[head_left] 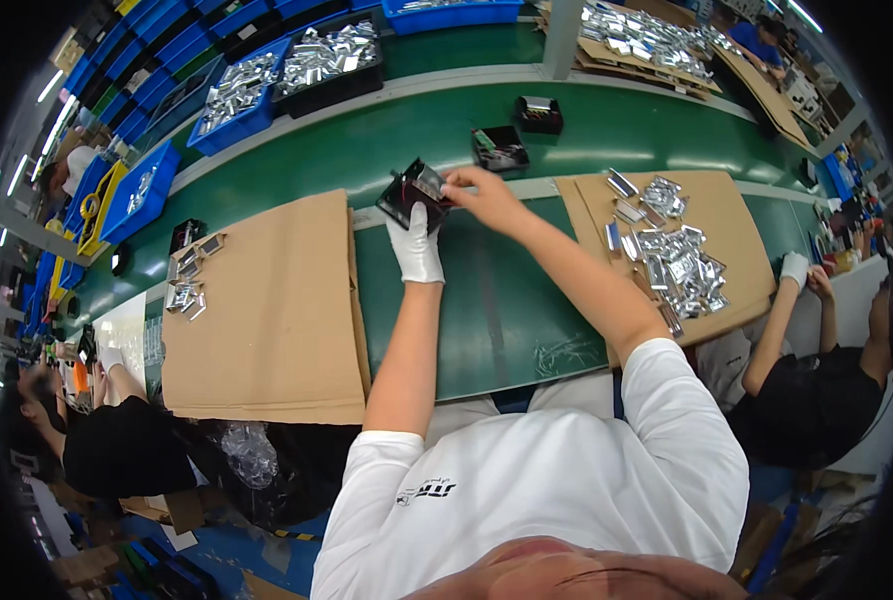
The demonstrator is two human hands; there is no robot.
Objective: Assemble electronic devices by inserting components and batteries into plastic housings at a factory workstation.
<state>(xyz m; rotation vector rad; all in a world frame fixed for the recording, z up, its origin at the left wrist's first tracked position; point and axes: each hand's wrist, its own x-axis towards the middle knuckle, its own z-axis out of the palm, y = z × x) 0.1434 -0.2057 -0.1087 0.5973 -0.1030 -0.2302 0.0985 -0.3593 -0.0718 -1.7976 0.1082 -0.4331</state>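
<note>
While the left hand [416, 252] supports the box [404, 194] above the green bench [416, 345], I check the grip first. Its gloved fingers are partly closed around the underside, with the thumb against the near wall. The bare right hand [490, 202] meets the box's right side, its fingers bent and nearly closed; I cannot tell whether they pinch a part or only touch the edge. The box is tilted, between the left cardboard [266, 320] and the metal pieces [686, 268] on the right. I judge that the left palm should bear the load, leaving the right fingertips for fine handling. I advise light, straight pressure, since a sideways push could twist the box.
</note>
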